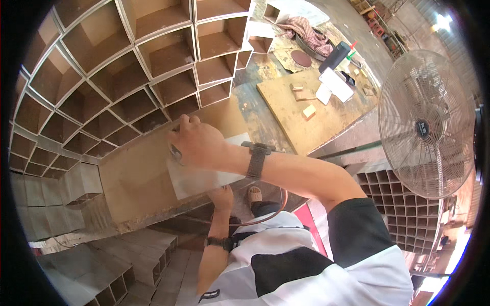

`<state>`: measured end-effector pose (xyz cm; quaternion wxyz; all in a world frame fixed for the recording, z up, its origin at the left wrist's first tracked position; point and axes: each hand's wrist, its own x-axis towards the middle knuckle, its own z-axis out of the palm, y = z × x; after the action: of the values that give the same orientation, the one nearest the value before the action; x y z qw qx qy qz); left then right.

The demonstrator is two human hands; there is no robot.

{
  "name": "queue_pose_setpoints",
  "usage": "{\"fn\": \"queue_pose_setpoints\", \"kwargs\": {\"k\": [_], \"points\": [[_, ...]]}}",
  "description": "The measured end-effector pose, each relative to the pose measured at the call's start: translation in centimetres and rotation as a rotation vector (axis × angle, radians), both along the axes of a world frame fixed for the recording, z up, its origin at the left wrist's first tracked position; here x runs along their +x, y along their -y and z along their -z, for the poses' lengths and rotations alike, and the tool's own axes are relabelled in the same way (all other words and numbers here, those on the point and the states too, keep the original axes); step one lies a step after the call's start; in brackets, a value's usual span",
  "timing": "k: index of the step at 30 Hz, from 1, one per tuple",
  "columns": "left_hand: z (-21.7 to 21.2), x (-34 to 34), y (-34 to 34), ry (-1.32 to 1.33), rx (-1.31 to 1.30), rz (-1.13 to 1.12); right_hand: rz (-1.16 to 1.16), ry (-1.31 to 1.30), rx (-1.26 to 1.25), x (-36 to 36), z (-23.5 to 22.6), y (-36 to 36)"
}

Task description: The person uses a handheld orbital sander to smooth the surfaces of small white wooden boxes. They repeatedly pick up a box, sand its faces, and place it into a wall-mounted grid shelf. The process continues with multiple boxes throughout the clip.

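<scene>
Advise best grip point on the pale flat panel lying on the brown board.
Grip the pale flat panel by its near long edge, coming from the person's side. It lies flat, and the left hand already sits at that edge; the right hand presses its top.

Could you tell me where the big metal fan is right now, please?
In the head view, the fan stands at the far right, beside the plywood board and above a stack of square tubes.

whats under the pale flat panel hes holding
The pale panel lies on a brown board. The right hand presses its top; the left hand grips its lower edge. What the panel covers is hidden.
</scene>
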<state>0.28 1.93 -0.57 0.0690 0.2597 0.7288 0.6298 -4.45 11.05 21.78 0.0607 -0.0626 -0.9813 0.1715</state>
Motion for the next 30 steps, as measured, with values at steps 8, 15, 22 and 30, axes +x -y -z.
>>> {"fn": "queue_pose_setpoints", "kwargs": {"k": [8,15,22,30], "points": [[2.9,-0.1,0.2,-0.217,-0.318,0.127,0.043,0.017,0.099,-1.2,0.0,-1.0],[0.4,0.6,0.5,0.193,-0.04,0.014,-0.208,-0.307,0.216,4.1,0.9,1.4],[-4.4,0.3,-0.1,-0.108,-0.061,0.001,0.064,0.013,0.002,7.5,-1.7,-3.4],[-0.7,0.4,0.6,-0.286,-0.361,0.042,-0.042,0.105,-0.006,9.7,-2.3,-3.5]]}}
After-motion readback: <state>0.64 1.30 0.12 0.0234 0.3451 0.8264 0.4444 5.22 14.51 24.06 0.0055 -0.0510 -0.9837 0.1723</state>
